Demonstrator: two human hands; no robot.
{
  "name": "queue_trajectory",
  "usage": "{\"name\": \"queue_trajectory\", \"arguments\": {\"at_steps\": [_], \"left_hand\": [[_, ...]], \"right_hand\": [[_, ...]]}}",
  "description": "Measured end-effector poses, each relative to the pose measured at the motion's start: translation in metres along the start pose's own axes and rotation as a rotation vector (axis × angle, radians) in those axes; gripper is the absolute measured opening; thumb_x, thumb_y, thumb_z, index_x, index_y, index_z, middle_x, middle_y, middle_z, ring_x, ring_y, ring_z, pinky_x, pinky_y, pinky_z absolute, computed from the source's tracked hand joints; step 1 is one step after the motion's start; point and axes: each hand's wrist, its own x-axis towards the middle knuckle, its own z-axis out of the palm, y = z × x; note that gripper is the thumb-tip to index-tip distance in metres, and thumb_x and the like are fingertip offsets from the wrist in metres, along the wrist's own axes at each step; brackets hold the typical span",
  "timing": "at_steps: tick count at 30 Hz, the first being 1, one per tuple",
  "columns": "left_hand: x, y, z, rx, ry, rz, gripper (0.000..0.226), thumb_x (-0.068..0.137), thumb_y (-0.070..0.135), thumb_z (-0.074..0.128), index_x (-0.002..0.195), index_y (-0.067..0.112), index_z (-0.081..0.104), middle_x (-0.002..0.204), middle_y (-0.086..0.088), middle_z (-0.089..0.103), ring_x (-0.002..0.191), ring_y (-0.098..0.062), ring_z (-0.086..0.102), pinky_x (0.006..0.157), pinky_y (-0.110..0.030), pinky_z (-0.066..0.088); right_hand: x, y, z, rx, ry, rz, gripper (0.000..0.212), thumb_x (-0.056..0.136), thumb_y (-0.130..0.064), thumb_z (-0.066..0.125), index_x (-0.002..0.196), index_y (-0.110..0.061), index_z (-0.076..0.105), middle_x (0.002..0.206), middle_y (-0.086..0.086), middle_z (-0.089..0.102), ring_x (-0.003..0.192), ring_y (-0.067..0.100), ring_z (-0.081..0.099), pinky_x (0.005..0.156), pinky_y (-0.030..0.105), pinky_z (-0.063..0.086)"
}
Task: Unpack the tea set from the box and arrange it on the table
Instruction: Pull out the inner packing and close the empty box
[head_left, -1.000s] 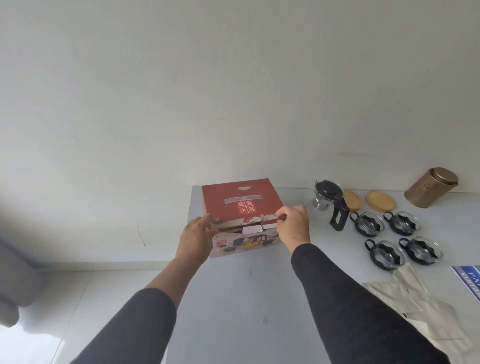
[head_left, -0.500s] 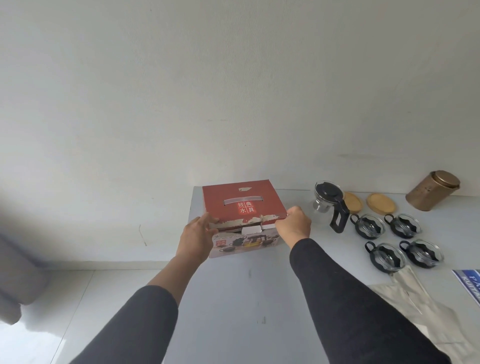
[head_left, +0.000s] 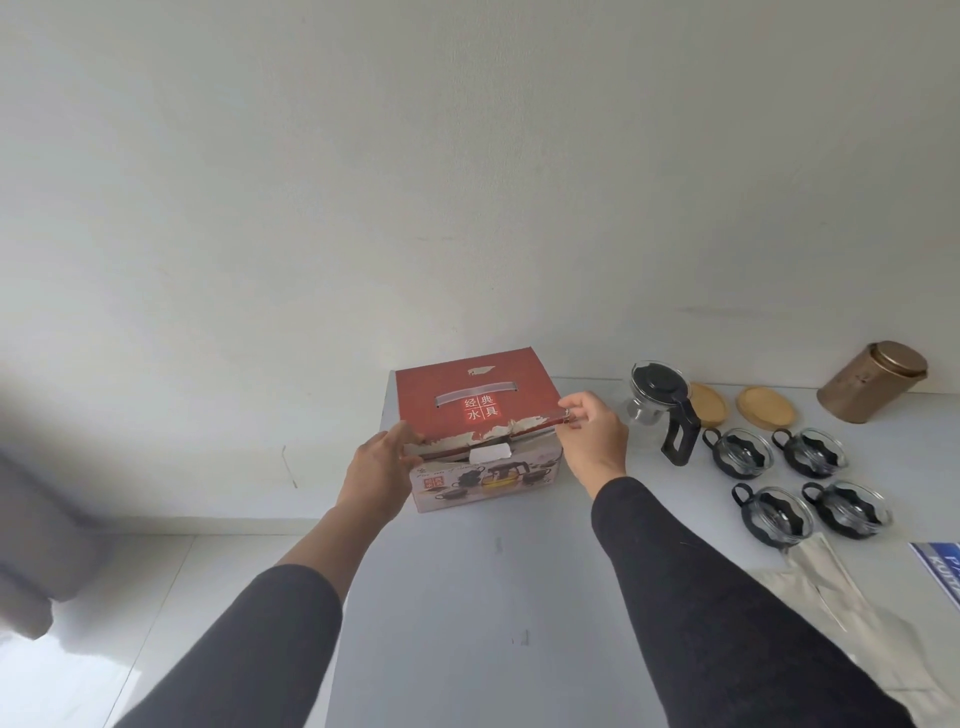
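Two hands work a red tea-set box (head_left: 480, 410) at the far left of a grey surface (head_left: 467, 597): left hand (head_left: 382, 465) pinches the torn lid's near-left edge, right hand (head_left: 592, 434) pinches its near-right corner; a glass teapot (head_left: 657, 408) and four glass cups (head_left: 797, 480) stand to the right
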Motion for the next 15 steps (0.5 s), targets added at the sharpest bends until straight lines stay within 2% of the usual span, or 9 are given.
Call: {"name": "queue_trajectory", "arguments": {"at_steps": [4,8,12,15], "left_hand": [[0.000,0.004,0.003,0.006,0.000,-0.004,0.026,0.091,0.002,0.053,0.112,0.014,0.061,0.113,-0.003,0.065,0.096,-0.025,0.057,0.078,-0.030,0.045],[0.001,0.004,0.007,0.055,0.001,0.008,0.028,0.089,-0.001,0.052,0.111,0.014,0.061,0.110,-0.005,0.065,0.096,-0.025,0.058,0.074,-0.026,0.041],[-0.002,0.012,0.013,0.058,0.016,0.016,0.026,0.089,-0.001,0.053,0.109,0.013,0.062,0.108,-0.005,0.065,0.094,-0.025,0.058,0.072,-0.025,0.039],[-0.001,0.012,0.011,0.043,0.021,0.006,0.024,0.089,0.000,0.053,0.109,0.012,0.062,0.108,-0.006,0.065,0.092,-0.025,0.057,0.073,-0.026,0.040]], "right_hand": [[-0.001,0.006,0.006,-0.079,0.003,0.015,0.024,0.084,0.007,0.055,0.101,-0.008,0.066,0.100,0.008,0.069,0.081,0.015,0.056,0.070,0.015,0.035],[-0.006,0.017,0.010,-0.139,-0.027,0.041,0.020,0.086,0.002,0.056,0.100,-0.008,0.065,0.099,0.010,0.069,0.094,0.026,0.062,0.074,0.019,0.037],[-0.005,0.023,0.002,-0.142,-0.030,0.057,0.019,0.088,0.002,0.054,0.101,-0.008,0.064,0.100,0.010,0.068,0.094,0.027,0.062,0.072,0.021,0.040],[-0.001,0.019,-0.002,-0.043,-0.081,0.104,0.022,0.088,0.004,0.051,0.103,-0.009,0.061,0.105,0.007,0.064,0.099,0.024,0.059,0.076,0.021,0.040]]}}
